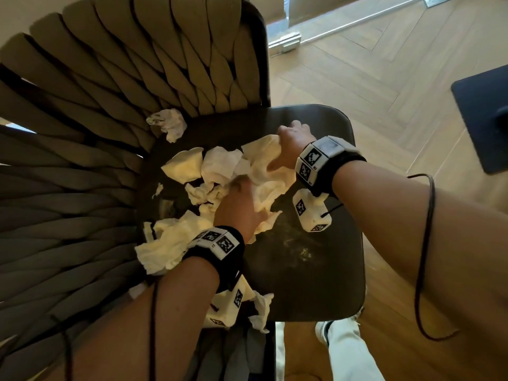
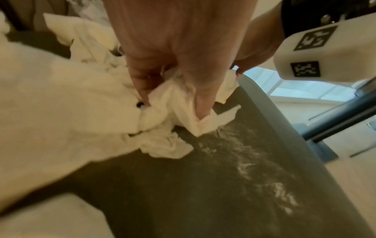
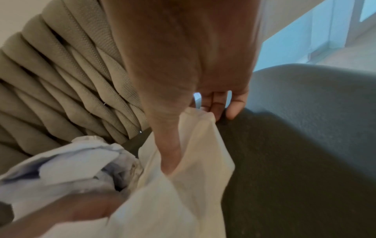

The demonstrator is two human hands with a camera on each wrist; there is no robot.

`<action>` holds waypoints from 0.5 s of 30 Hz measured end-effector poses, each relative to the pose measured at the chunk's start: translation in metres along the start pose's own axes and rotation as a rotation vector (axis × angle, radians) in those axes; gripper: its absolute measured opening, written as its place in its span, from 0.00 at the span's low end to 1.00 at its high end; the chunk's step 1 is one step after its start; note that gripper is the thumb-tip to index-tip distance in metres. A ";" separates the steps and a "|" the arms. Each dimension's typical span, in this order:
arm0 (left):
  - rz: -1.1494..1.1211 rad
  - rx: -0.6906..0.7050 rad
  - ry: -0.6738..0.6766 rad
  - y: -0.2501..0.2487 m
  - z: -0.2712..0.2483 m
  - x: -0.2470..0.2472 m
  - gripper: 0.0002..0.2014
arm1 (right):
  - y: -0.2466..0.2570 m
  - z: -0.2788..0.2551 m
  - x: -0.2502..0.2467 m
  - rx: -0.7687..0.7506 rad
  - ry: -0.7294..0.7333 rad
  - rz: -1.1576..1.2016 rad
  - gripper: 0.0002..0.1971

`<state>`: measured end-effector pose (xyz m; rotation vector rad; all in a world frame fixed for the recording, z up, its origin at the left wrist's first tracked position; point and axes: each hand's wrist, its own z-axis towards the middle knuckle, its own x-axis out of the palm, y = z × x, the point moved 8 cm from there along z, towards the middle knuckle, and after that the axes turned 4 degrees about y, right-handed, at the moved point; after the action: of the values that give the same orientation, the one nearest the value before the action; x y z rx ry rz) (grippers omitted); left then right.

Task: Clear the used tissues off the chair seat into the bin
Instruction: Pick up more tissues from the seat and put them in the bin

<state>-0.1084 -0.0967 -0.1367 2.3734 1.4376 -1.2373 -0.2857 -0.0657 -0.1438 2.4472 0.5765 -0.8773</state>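
Note:
Several crumpled white tissues [image 1: 220,166] lie heaped on the dark chair seat [image 1: 316,270]. My left hand [image 1: 239,199] reaches into the heap from the near side, and its fingertips [image 2: 201,106] pinch a bunched tissue [image 2: 173,103]. My right hand [image 1: 288,138] is at the heap's far right, thumb and fingers curled round a larger tissue [image 3: 203,145]. One tissue [image 1: 169,123] lies alone against the backrest. Another tissue [image 1: 165,248] sits left of my left wrist, and one more tissue [image 1: 261,309] hangs at the seat's near edge.
The woven backrest [image 1: 110,78] wraps the seat's left and far sides. Pale smudges [image 1: 299,248] mark the bare seat. A dark container with grey contents [image 1: 247,353] shows below the near edge. A leg in white trousers [image 1: 346,350] and a dark stand base [image 1: 483,116] are on the wooden floor.

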 end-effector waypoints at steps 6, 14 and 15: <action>-0.130 -0.176 0.014 0.018 0.003 0.007 0.47 | -0.028 -0.029 0.002 0.033 -0.009 0.464 0.26; 0.163 -0.076 -0.006 -0.002 0.003 -0.010 0.50 | -0.092 -0.117 0.027 0.113 -0.149 0.881 0.23; 0.216 -0.079 -0.031 -0.003 0.000 -0.013 0.48 | -0.098 -0.126 0.033 0.130 -0.163 0.936 0.23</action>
<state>-0.1142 -0.1039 -0.1272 2.3711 1.1617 -1.1367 -0.2548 0.0905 -0.1083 2.3097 -0.6696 -0.6855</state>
